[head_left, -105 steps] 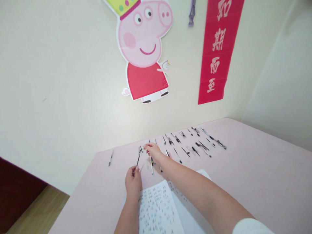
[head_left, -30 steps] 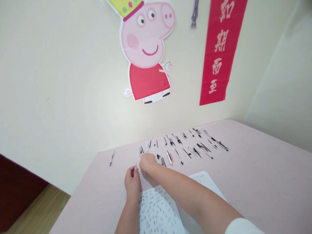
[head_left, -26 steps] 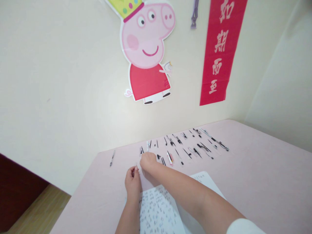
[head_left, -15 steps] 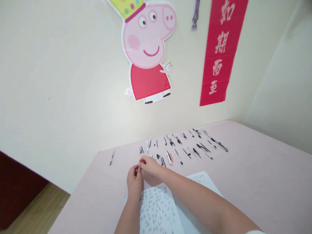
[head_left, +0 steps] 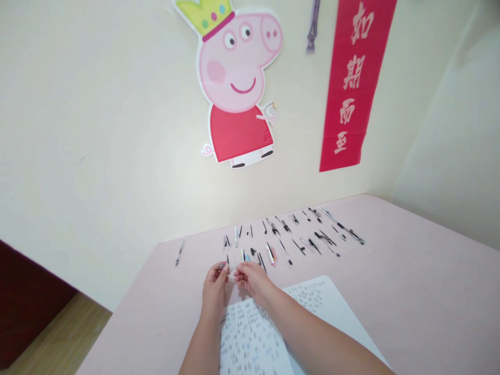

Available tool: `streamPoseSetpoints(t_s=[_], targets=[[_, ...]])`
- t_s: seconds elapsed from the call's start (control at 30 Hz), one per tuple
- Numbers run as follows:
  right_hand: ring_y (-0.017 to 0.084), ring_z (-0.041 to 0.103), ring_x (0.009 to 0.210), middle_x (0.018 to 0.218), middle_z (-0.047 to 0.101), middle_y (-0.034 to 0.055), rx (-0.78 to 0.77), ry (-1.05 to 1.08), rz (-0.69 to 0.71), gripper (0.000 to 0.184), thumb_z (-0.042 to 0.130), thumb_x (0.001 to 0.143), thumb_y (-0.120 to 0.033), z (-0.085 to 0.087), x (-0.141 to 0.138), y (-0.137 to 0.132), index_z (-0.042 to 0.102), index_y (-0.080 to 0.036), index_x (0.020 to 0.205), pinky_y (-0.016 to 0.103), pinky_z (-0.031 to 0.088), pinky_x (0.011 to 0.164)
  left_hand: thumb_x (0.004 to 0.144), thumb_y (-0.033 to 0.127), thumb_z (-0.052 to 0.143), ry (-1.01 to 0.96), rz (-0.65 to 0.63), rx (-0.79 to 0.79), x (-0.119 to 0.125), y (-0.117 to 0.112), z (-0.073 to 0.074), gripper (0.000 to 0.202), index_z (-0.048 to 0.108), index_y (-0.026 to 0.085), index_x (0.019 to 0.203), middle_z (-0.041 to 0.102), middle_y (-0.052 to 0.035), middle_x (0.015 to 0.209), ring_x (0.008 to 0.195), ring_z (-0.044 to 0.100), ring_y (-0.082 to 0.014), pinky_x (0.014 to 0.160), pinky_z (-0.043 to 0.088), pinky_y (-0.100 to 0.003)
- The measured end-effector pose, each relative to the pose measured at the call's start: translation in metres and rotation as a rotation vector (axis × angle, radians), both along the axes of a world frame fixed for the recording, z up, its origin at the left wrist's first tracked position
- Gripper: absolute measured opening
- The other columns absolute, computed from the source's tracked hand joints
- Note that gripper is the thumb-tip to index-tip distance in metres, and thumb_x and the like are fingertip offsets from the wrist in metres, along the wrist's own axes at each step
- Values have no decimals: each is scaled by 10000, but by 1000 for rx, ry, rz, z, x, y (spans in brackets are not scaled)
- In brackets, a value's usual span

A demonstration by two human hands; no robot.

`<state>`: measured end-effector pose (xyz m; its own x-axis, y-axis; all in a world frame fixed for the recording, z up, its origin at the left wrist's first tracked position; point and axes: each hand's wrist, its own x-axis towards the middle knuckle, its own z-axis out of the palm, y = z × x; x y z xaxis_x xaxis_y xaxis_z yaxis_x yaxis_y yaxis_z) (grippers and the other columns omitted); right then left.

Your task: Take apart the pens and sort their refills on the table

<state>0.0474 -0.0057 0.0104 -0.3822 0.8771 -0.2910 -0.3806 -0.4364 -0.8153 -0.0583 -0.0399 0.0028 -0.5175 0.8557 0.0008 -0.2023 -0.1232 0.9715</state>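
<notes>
Shifted rightward and nearer the camera over the past half-second, the right hand (head_left: 253, 278) now stands just apart from the left hand (head_left: 214, 278), which it met moments earlier. At far left, a dark red panel (head_left: 23, 307) and a strip of wood floor (head_left: 62, 344) run out of frame beside the pale pink bench (head_left: 136, 312), whose near edge is also cut off. A lone pen (head_left: 179, 253) lies apart on that side. Left-hand fingers pinch a small clear piece (head_left: 233, 269) that bridges the gap between the hands, above the bench; its ends are covered and its outline is faint. Right-hand fingers curl with the thumb at its other end, though whether they grip it cannot be told. Just beyond, a black rod (head_left: 227, 259) is partly hidden by the left hand. Forearms cover parts of a handwritten sheet (head_left: 253, 338) and a second sheet (head_left: 324, 297), their writing illegible. Overhead, the frame crops the crown of a pig cutout (head_left: 242, 130) on the cream wall (head_left: 117, 104), then a purple strap (head_left: 312, 28). Pen parts (head_left: 314, 246) spread rightward in two rough rows, many too small to identify, below a red banner (head_left: 346, 99), its top cropped.
</notes>
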Motion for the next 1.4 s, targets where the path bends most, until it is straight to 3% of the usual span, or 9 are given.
streamPoseSetpoints(t_s=[0.17, 0.33, 0.6, 0.83, 1.07, 1.23, 1.4], targets=[[56, 517, 461, 568, 581, -11, -47, 107, 26, 107, 581, 692, -236, 0, 0, -11, 552, -135, 682, 163, 397, 459, 579, 356, 741, -159, -17, -15, -1, -2, 6, 366, 621, 171, 871, 654, -21, 842, 662, 583, -94, 554, 423, -187], [54, 521, 450, 577, 604, 2, -95, 178, 41, 102, 605, 720, -215, 0, 1, -12, 596, -115, 737, 160, 401, 457, 578, 313, 753, -281, -24, 21, -4, 0, 3, 347, 624, 172, 868, 653, 6, 775, 605, 582, -76, 530, 432, -174], [65, 543, 448, 577, 613, -2, -63, 119, -4, 144, 637, 709, -251, -3, 0, -10, 558, -137, 750, 164, 405, 444, 710, 173, 640, -431, 67, 61, -10, 1, 6, 121, 623, 168, 830, 613, 21, 662, 546, 556, -51, 511, 445, -145], [99, 532, 438, 542, 591, -24, 180, -25, -80, 273, 660, 643, -384, -3, 5, -4, 489, -179, 699, 196, 391, 414, 759, 145, 569, -584, -233, 24, -1, 0, 4, 47, 603, 131, 729, 615, -23, 673, 618, 600, -108, 605, 521, -232], [138, 548, 619, 653, 594, 2, 620, -416, -207, 61, 554, 723, -205, -4, 11, -6, 585, -187, 675, 247, 428, 591, 799, 61, 485, -704, -369, -153, 8, -3, 5, 123, 597, 96, 759, 639, -69, 736, 657, 621, -110, 633, 536, -218], [155, 542, 766, 786, 596, 24, 903, -668, -206, 134, 532, 762, -151, -2, 17, -11, 653, -208, 771, 263, 409, 716, 783, 32, 492, -673, -372, -162, 14, -3, 5, 136, 615, 87, 784, 657, -88, 805, 739, 631, -124, 679, 538, -216], [149, 534, 789, 826, 576, 36, 1021, -770, -136, 228, 490, 792, -105, 2, 20, -17, 677, -213, 863, 258, 409, 728, 771, 15, 505, -619, -285, -170, 13, -1, 1, 147, 623, 97, 737, 652, -70, 765, 681, 619, -108, 635, 530, -187]])
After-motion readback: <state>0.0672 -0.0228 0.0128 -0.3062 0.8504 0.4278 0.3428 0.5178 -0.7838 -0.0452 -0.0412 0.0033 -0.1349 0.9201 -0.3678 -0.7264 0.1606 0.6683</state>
